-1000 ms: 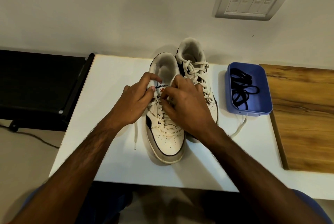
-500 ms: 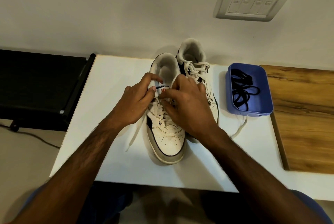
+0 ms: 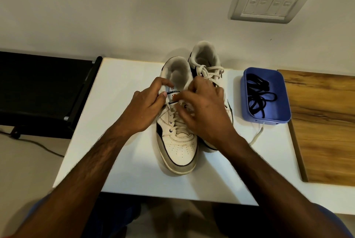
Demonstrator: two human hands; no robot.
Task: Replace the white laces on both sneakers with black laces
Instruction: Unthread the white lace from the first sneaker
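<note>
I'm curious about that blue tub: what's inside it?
The blue tub holds a loose tangle of black laces. How many there are cannot be told; the near wall hides the front of its floor.

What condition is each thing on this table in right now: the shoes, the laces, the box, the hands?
Near sneaker: white lace loosened at the top, lower rows threaded.
Far sneaker: fully laced in white.
Black laces: coiled loose in the blue tray, unused.
Left hand: grips the near sneaker's collar.
Right hand: fingers curled at its upper lacing; grip hidden.
</note>
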